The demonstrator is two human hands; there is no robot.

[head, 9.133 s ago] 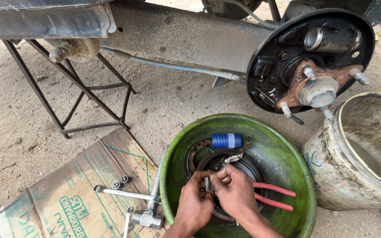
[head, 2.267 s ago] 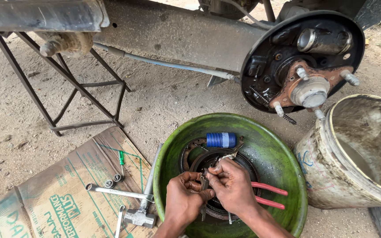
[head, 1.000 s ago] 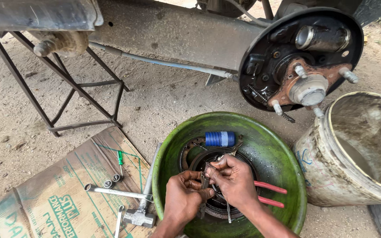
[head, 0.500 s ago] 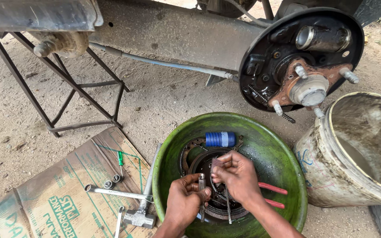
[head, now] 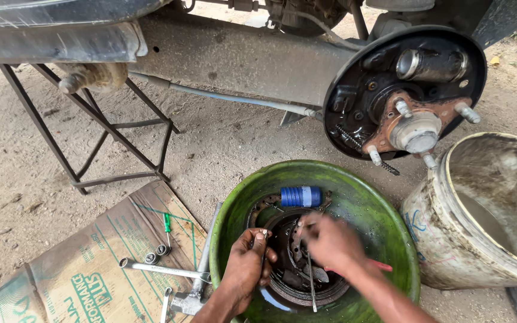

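Observation:
A green plastic basin (head: 384, 197) sits on the dirt in front of me. In it lie dark, greasy brake parts (head: 282, 236) and a blue ribbed cap (head: 300, 195). My left hand (head: 246, 269) pinches a small metal piece at the left side of the parts. Over their right side, my right hand (head: 330, 242) is blurred; a thin metal spring or rod (head: 310, 281) hangs down from it. Red plier handles (head: 381, 265) show just behind my right wrist.
Above the basin stands a wheel hub with studs (head: 414, 128) on a dark backing plate, fixed to a vehicle axle (head: 234, 57). A dirty bucket (head: 480, 209) stands at right. A wheel wrench (head: 157, 270) and sockets lie on cardboard (head: 85, 269); a metal stand (head: 109, 143) is at left.
My hands stayed over the brake parts in the basin. My right hand shifted up and right, and the thin spring or rod now hangs from it.

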